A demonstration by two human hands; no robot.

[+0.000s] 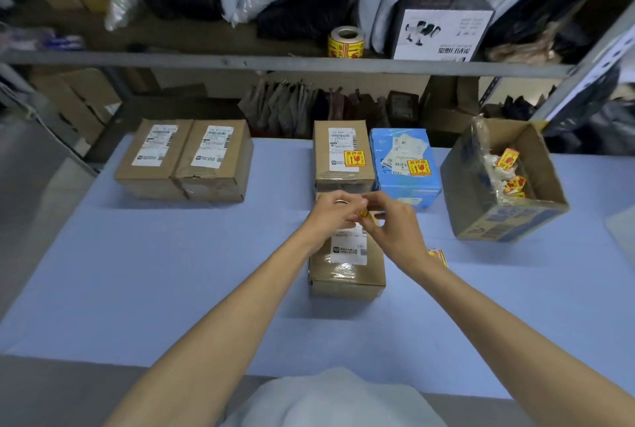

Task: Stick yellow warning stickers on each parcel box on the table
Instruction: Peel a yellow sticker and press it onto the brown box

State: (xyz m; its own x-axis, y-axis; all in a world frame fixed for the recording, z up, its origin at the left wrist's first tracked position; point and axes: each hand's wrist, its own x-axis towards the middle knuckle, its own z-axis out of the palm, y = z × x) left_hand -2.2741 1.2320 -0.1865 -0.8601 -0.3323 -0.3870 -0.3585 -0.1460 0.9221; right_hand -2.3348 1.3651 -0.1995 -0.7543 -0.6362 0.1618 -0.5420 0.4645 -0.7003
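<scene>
Small yellow-and-red warning sticker [363,213], mostly hidden, pinched between the left hand [331,212] and right hand [395,224], both held above a brown labelled parcel box [347,268].

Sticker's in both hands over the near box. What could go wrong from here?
1. The left hand and right hand both pinch the small yellow warning sticker; it could fold onto itself.
2. It is held over the white shipping label of the near brown cardboard box and might cover print.
3. The two brown cardboard boxes at far left show no sticker and could be missed.
</scene>
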